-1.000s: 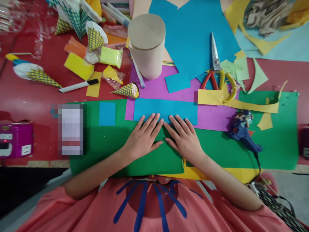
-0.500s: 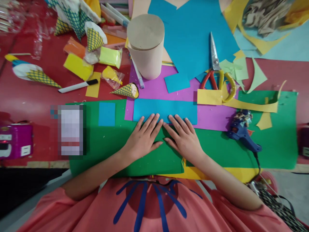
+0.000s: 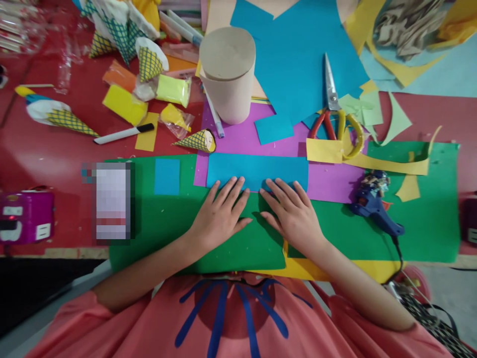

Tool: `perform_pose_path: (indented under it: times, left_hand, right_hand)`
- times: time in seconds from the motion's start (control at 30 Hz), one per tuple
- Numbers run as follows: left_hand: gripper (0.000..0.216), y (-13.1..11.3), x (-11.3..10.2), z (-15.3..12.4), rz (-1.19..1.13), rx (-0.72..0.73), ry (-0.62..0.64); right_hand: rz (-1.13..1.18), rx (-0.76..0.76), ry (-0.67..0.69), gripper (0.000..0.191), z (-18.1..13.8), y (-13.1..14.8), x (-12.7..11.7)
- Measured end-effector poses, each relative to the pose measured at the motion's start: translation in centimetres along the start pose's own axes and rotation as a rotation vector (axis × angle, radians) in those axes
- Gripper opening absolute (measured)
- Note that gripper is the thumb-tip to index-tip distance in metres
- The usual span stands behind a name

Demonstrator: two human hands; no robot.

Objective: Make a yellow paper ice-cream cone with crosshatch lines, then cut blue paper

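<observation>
A blue strip of paper (image 3: 257, 169) lies flat across a purple sheet (image 3: 328, 185), above the green sheet (image 3: 231, 251). My left hand (image 3: 219, 214) rests palm down with its fingers spread, the fingertips on the lower edge of the strip. To its right, my right hand (image 3: 292, 214) lies the same way, fingertips on the strip's lower edge. Both thumbs point inward over the green sheet, and a gap separates the hands. A small blue paper square (image 3: 167, 177) sits left of my left hand.
Behind the strip stands a beige paper cylinder (image 3: 233, 74). Scissors (image 3: 331, 94) and a blue glue gun (image 3: 378, 206) with a cord lie to the right. A marker (image 3: 122, 134), a small patterned cone (image 3: 197, 141) and clay packets (image 3: 173, 89) are at the left. A blurred-out rectangle (image 3: 112, 199) lies near the square.
My right hand has slid right along the strip's edge, widening the gap between my hands. My left hand stays nearly in place. The view has shifted slightly.
</observation>
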State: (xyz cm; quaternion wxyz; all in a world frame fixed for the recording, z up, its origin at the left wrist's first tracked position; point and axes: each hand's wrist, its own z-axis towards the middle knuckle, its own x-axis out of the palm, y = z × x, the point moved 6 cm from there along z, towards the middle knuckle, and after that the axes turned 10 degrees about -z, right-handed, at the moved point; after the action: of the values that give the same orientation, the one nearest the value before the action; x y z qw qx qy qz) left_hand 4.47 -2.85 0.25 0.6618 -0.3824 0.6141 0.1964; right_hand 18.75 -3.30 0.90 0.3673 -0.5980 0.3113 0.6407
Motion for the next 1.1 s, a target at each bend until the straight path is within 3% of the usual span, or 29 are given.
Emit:
perform_pose_path:
  times: [0.63,1.1]
  left_hand:
    - [0.060,3.3,-2.1,-4.3,0.043,-0.252,0.003]
    - [0.060,4.2,-2.4,-4.9,-0.053,-0.263,-0.016]
  right_hand:
    - [-0.133,0.181,0.016,0.037,-4.2,-4.5,-1.2]
    - [-0.056,0.249,0.046,0.045,-5.3,-5.4,-0.6]
